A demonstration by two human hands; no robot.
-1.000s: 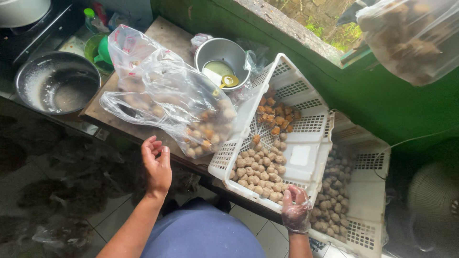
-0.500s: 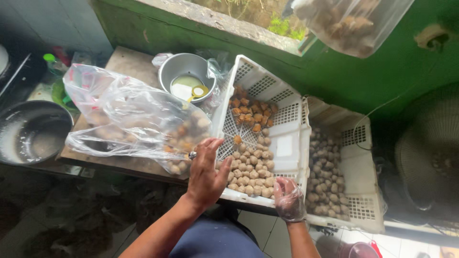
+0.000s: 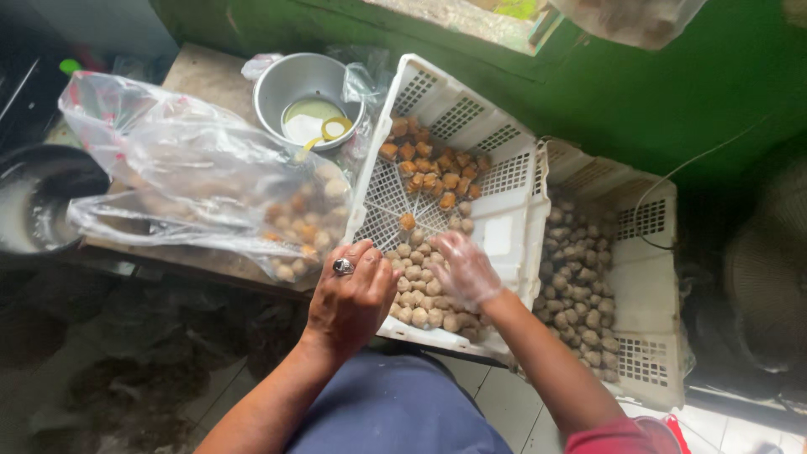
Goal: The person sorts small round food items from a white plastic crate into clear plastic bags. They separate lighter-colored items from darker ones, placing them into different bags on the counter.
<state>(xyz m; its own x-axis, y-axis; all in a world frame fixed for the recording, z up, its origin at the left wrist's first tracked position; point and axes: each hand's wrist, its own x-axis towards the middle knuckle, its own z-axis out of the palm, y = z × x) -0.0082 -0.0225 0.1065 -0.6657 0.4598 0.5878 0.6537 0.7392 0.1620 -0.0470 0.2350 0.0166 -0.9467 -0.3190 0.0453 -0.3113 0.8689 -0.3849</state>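
Observation:
A white slatted plastic crate (image 3: 521,227) rests tilted on a wooden table, holding pale meatballs (image 3: 416,298) at its near end and brown fried pieces (image 3: 429,168) farther up. My left hand (image 3: 349,298), bare with a ring, rests on the crate's near left rim beside the meatballs. My right hand (image 3: 462,269), in a thin clear glove, reaches into the crate and lies over the meatballs with fingers curled; whether it grips any is hidden. A large clear plastic bag (image 3: 202,189) with more balls lies just left of the crate.
A second white crate (image 3: 647,294) of greyish balls sits to the right, partly under the first. A metal bowl (image 3: 307,97) with pale liquid stands behind the bag. A dark pan (image 3: 38,206) is at far left. A green wall (image 3: 672,76) backs the table.
My left hand rose from below the table edge to the crate's rim. My gloved right hand moved from the crate's near edge into the meatballs. The view shifted left and closer.

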